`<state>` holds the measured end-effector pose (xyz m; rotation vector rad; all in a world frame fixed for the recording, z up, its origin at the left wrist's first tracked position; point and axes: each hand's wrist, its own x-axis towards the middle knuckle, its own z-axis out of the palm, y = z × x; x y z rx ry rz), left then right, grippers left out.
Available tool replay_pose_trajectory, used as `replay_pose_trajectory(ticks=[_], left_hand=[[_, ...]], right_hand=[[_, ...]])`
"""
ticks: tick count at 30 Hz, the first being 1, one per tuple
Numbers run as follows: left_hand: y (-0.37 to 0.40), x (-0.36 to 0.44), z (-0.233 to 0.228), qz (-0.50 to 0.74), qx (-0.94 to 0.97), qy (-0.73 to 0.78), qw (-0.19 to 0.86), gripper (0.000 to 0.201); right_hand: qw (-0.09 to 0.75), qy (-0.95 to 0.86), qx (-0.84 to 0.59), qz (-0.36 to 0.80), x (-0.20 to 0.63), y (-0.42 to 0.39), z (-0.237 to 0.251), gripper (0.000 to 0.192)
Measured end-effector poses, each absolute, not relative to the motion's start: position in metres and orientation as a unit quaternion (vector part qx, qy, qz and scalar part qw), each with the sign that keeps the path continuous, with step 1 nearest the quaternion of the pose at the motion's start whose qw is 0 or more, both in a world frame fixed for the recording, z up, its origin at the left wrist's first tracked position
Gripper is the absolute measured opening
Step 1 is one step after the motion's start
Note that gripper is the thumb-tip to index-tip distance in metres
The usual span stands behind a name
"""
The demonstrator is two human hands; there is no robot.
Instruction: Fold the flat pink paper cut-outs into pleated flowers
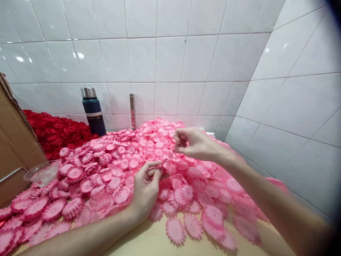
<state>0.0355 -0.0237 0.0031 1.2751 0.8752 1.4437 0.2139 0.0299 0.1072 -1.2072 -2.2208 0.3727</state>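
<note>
On the counter, too many pink flower pieces to count, heaped up to the tiled wall. Left hand pinching one pink flower just above the heap; right hand curled above it, perhaps gripping something small. Behind: one blue flask, one red flower pile. Left: one clear cup, one cardboard box.
</note>
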Motion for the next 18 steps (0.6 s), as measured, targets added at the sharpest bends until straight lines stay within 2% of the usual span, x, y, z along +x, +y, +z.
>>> replay_pose_trajectory(ticks=[3, 6, 8, 11, 14, 18], left_hand=[[-0.024, 0.033, 0.0, 0.595, 0.53, 0.388, 0.463, 0.013], [-0.022, 0.034, -0.001, 0.6, 0.523, 0.379, 0.472, 0.016], [-0.02, 0.036, 0.0, 0.61, 0.5, 0.365, 0.495, 0.018], [-0.019, 0.039, 0.004, 0.616, 0.474, 0.351, 0.523, 0.02], [-0.02, 0.038, 0.007, 0.607, 0.476, 0.356, 0.527, 0.022], [-0.021, 0.037, 0.007, 0.603, 0.478, 0.354, 0.532, 0.024]], right_hand=[[0.329, -0.81, -0.486, 0.006, 0.22, 0.035, 0.107, 0.02], [0.315, -0.793, -0.521, -0.032, 0.232, 0.041, 0.107, 0.006], [0.285, -0.798, -0.529, -0.034, 0.233, 0.04, 0.109, 0.013], [0.264, -0.823, -0.501, 0.049, 0.217, 0.028, 0.111, 0.024], [0.187, -0.865, -0.411, 0.218, 0.197, 0.012, 0.113, 0.019], [0.172, -0.864, -0.425, 0.21, 0.185, 0.003, 0.107, 0.006]])
